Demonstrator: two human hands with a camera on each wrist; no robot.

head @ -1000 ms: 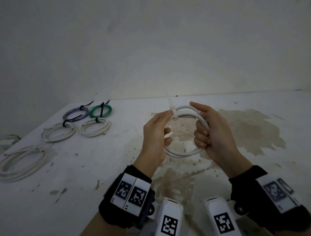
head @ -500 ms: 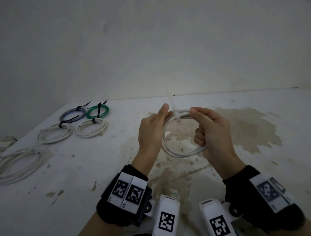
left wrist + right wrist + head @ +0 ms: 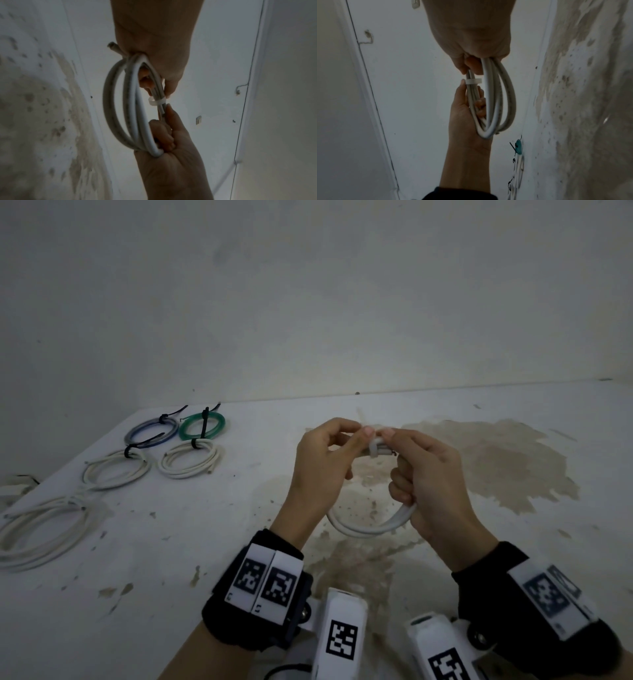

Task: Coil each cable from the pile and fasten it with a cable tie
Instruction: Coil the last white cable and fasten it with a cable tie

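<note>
White coil (image 3: 368, 527): you hold one coiled white cable in the air above the stained table (image 3: 513, 542), at the centre of the head view.
Cable tie (image 3: 374, 449): one white tie is wrapped round the strands at the coil's 12 o'clock.
Your left hand (image 3: 322, 470): fingers curled round the coil's 9 o'clock side, thumb and forefinger pinching the strands just beside the tie.
Your right hand (image 3: 431, 481): lower fingers clenched round the coil's 3 o'clock side, forefinger tip touching the tie.
Tied coils: four at 10 o'clock on the table, namely one blue-grey (image 3: 152, 431), one green (image 3: 202, 425) and two white (image 3: 116, 470), each with a black tie.
Loose cable (image 3: 44, 529): white loops at 9 o'clock; count cannot be told.
</note>
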